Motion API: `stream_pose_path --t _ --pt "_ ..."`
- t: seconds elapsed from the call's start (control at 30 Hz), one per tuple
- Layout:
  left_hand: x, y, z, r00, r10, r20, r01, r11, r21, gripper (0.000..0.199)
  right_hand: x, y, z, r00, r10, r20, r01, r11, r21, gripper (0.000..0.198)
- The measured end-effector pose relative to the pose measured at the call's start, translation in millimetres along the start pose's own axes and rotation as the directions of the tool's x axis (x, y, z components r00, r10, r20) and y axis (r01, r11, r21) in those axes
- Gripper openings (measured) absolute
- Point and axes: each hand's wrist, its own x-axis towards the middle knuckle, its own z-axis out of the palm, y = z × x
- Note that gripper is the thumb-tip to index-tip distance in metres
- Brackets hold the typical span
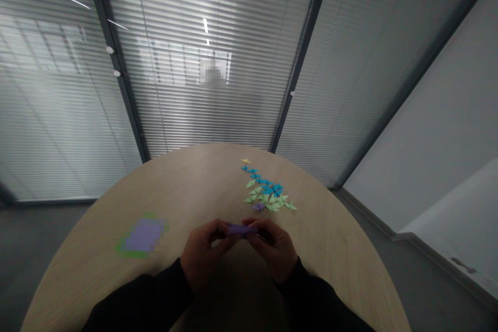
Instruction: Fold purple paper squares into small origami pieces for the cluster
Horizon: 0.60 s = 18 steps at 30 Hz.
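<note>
Between my two hands is a small piece of folded purple paper (pixel 241 230), held above the near part of the table. My left hand (pixel 205 251) pinches its left end with thumb and fingers. The right end is gripped the same way by my right hand (pixel 274 249). Fingertips cover both ends, so the exact folds cannot be made out. Just beyond my right hand lies a purple origami crane (pixel 259 207), beside several pale green cranes (pixel 272 201). Further back are several blue cranes (pixel 266 184) and a yellow one (pixel 246 161).
A purple and green patch (pixel 143 235), blurred into blocks, lies on the left of the round wooden table (pixel 187 187). Behind the table's far edge stands a glass partition with blinds (pixel 210 114). A white wall (pixel 436 129) rises on the right.
</note>
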Motion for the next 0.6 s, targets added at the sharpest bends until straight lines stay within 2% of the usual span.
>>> stream_pose_path --t 0.1,0.2,0.27,0.43,0.6 --pt "0.7 0.7 1.3 0.999 -0.025 -0.039 0.023 0.998 -0.056 0.020 -1.3 2.4 4.2 0.995 0.097 -0.033 -0.094 0.993 0.072 0.033" --pt "1.1 1.1 2.0 0.998 -0.056 -0.039 0.051 0.991 -0.124 0.021 -1.8 3.3 5.4 0.984 0.174 -0.027 -0.172 0.984 0.044 0.037" --pt "1.1 0.8 2.6 0.996 -0.079 -0.028 0.074 0.985 -0.158 0.022 -1.6 3.6 4.5 0.988 0.145 -0.051 -0.146 0.989 -0.017 0.036" --pt "1.2 -0.7 3.2 0.990 -0.143 -0.001 0.140 0.972 -0.187 0.025 -0.5 3.7 0.3 0.993 -0.022 -0.118 0.007 0.992 -0.129 0.029" --pt "1.4 2.0 1.1 0.995 -0.103 -0.018 0.095 0.963 -0.252 0.025 0.2 -0.4 -0.2 0.998 -0.032 0.046 0.038 0.989 -0.145 0.025"
